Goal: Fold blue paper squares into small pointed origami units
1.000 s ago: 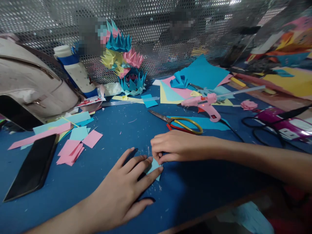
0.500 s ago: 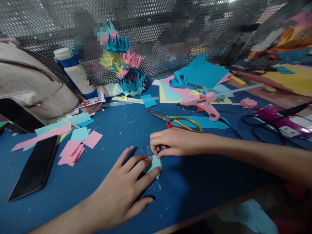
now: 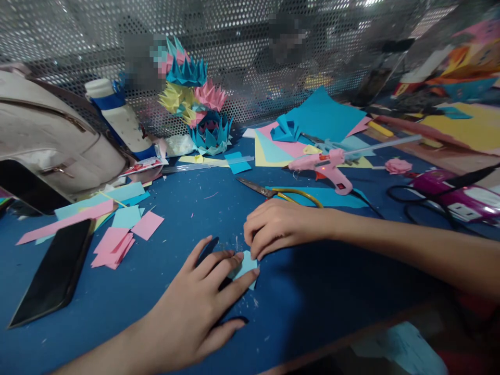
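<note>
Light blue paper (image 3: pixel 247 263) on the blue table (image 3: pixel 183 221)

The left hand (image 3: pixel 211 291) lies spread wide, fingertips on the paper. The right hand (image 3: pixel 283 226) is curled narrow, fingertips at the paper's far right corner; whether they pinch it, I cannot tell. Beyond: scissors (image 3: pixel 254 187), 1 pink glue gun (image 3: pixel 330 169), then paper flowers (image 3: pixel 210 136).
</note>
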### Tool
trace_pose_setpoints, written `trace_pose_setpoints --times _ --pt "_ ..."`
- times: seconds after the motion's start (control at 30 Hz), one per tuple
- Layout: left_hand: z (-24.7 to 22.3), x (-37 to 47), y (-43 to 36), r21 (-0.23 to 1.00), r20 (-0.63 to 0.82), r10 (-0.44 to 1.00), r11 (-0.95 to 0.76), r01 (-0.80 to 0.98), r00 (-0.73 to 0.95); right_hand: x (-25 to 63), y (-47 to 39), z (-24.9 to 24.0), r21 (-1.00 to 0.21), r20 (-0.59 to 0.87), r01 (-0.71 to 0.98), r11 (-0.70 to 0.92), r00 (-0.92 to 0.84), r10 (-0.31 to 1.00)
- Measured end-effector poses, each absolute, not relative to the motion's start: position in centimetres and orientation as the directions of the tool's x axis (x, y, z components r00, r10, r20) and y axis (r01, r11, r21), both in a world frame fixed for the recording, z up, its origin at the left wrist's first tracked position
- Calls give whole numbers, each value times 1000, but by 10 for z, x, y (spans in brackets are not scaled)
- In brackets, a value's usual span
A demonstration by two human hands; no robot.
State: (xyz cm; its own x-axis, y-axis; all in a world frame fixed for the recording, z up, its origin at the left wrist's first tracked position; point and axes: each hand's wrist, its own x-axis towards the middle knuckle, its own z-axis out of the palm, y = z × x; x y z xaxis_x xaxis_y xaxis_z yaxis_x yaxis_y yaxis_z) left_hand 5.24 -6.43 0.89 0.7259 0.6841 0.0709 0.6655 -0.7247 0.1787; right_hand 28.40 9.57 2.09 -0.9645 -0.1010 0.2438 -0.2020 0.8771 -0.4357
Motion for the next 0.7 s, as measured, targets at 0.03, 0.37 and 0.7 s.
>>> trace_pose_setpoints --times 0.03,0.37,0.7 --pt "9 52 -64 179 69 684 -724 666 726 283 96 21 -425 258 -219 878 -959 -114" --pt "9 52 -64 197 74 685 -723 662 725 280 96 21 -407 269 -243 880 -953 -139" --pt "11 52 -64 213 68 691 -715 666 720 284 86 24 23 288 -232 972 -930 -229"
